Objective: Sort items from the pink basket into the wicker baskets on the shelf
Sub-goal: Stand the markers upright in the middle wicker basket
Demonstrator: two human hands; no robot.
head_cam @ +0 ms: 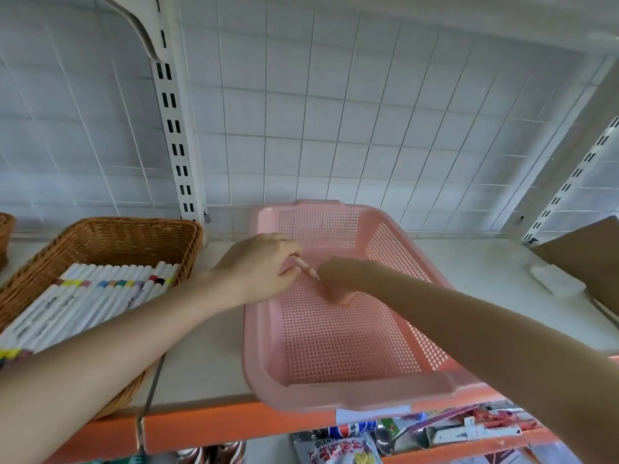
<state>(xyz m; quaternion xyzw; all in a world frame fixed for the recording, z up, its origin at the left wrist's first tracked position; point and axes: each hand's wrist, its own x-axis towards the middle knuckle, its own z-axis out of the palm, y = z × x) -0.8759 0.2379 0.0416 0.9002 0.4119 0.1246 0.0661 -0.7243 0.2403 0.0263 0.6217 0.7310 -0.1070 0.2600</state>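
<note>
Both hands are in at the pink basket (351, 393), which sits on the white shelf (207, 360) just right of the wicker basket (134, 226). The left hand (264, 266) reaches over the pink rim, fingers curled and pinching one end of a pale marker (306, 267). The marker's far end runs right up to the right hand (338, 279), which is low inside the basket, fingertips down on the mesh floor. It's blurred, so its grip can't be told. The wicker basket holds a neat row of white markers (100, 296). A cardboard box (586, 259) stands at far right.
</note>
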